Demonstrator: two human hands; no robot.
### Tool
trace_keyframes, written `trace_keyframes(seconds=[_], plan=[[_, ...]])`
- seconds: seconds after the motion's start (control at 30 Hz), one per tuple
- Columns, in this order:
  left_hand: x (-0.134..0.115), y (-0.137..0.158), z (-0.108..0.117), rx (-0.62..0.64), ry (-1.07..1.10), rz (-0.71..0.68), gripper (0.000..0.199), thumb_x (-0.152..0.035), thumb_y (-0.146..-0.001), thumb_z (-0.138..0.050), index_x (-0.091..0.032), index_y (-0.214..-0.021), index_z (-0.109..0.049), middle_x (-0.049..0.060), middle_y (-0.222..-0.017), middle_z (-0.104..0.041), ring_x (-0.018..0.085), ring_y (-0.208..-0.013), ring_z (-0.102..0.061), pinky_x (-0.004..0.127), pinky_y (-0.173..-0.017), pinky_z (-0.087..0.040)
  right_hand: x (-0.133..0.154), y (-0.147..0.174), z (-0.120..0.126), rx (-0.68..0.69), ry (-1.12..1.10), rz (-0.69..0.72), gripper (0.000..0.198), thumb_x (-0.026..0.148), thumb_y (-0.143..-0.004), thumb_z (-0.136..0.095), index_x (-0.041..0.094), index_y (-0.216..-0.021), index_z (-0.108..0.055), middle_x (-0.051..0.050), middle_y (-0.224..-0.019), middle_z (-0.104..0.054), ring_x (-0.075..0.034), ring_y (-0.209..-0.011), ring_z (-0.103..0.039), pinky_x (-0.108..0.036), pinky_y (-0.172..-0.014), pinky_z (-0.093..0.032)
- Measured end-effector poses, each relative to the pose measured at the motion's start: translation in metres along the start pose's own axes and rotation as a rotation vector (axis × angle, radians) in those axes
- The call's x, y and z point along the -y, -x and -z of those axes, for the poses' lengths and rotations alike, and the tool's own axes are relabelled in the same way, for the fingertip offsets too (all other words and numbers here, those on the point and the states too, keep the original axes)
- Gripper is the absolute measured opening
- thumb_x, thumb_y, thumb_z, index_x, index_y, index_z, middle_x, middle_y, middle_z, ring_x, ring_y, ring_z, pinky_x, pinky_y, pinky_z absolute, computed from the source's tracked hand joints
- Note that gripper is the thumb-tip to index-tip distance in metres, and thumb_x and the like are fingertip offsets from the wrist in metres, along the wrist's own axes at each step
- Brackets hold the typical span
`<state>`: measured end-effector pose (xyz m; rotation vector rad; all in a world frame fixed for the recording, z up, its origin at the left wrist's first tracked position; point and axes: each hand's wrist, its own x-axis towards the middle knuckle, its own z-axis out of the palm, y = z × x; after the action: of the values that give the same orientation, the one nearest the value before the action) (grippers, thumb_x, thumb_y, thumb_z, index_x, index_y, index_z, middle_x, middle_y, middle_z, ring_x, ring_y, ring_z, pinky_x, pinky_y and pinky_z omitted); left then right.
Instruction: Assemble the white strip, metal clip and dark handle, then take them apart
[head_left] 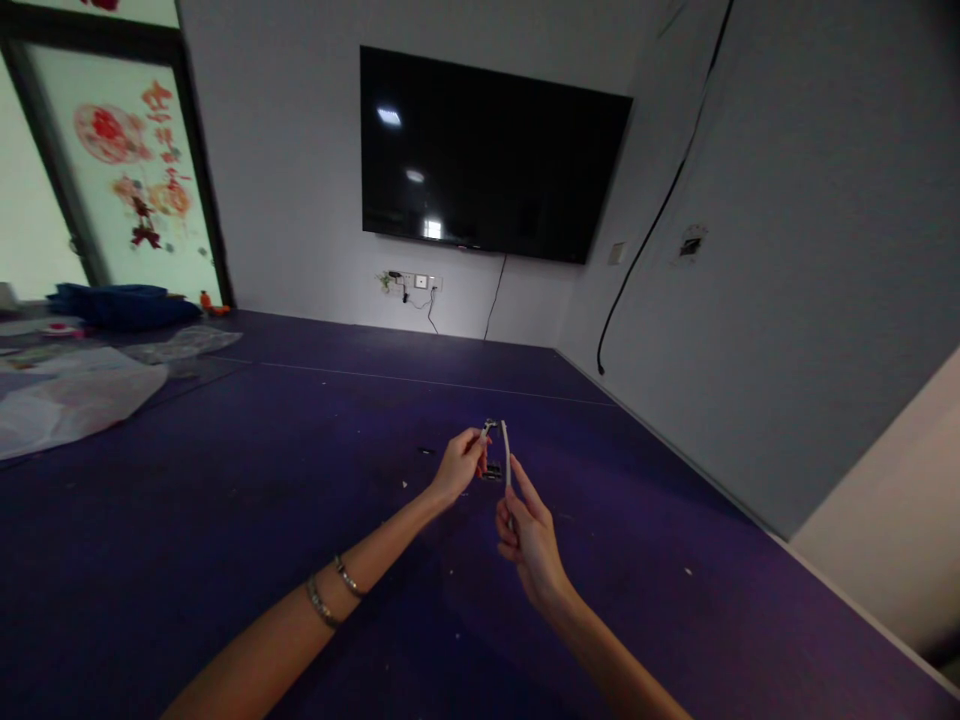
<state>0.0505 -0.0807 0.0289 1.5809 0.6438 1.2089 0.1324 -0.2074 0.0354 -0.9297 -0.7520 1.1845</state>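
Pinching close to the middle of the frame, the bare left hand (457,468) has its grip closed on a small piece with pale and dark parts (486,430); the fingertips cover much of it, so its shape is hard to make out. Just beside it, the bare right hand (531,545) has its grip closed around a slender, slightly curved pale strip (506,450), which stands nearly upright, its lower end hidden by the fingers. Whether the two pieces touch or join at the top is unclear. Between the hands shows a small, dark, metallic-looking part (492,471); whether it hangs from the held pieces or lies on the wide, dark purple surface (300,560) cannot be told. A tiny dark piece (426,451) lies left of the left hand, too small to identify. Both forearms are cut off by the bottom edge. At the left edge, a crumpled translucent plastic sheet (82,400) is cut off, and the dark blue cloth-like heap (124,305) behind it is blurred.
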Motion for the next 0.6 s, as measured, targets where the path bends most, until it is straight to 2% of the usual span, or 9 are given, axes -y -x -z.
trace_keyframes(seconds=[0.2,0.4,0.6], plan=[[0.0,0.002,-0.003,0.034,0.017,-0.014,0.022,-0.038,-0.08,-0.048,-0.016,-0.079,-0.05,-0.006,-0.05,-0.047,0.008,-0.04,-0.044,0.02,-0.042,-0.036,0.003,-0.009,0.001,0.001,-0.043,0.055,0.065,0.036,-0.072,-0.061,0.033,-0.133,-0.038,0.008,-0.056,-0.039,-0.003,-0.04,-0.023,-0.016,-0.038,-0.008],[0.001,0.002,-0.002,-0.006,0.033,-0.013,0.024,-0.04,-0.079,-0.051,-0.016,-0.079,-0.049,-0.006,-0.05,-0.048,0.008,-0.04,-0.045,0.02,-0.042,-0.036,-0.01,0.002,-0.004,0.011,-0.072,-0.002,0.065,0.037,-0.073,-0.061,0.034,-0.133,-0.037,0.008,-0.057,-0.039,-0.003,-0.04,-0.023,-0.017,-0.038,-0.009],[0.0,0.003,-0.004,0.014,0.031,-0.007,0.023,-0.04,-0.079,-0.051,-0.017,-0.079,-0.049,-0.006,-0.049,-0.047,0.008,-0.041,-0.044,0.019,-0.043,-0.036,0.001,-0.005,-0.007,-0.011,-0.122,0.043,0.063,0.036,-0.072,-0.061,0.034,-0.13,-0.04,0.008,-0.057,-0.04,-0.003,-0.04,-0.023,-0.017,-0.039,-0.008]])
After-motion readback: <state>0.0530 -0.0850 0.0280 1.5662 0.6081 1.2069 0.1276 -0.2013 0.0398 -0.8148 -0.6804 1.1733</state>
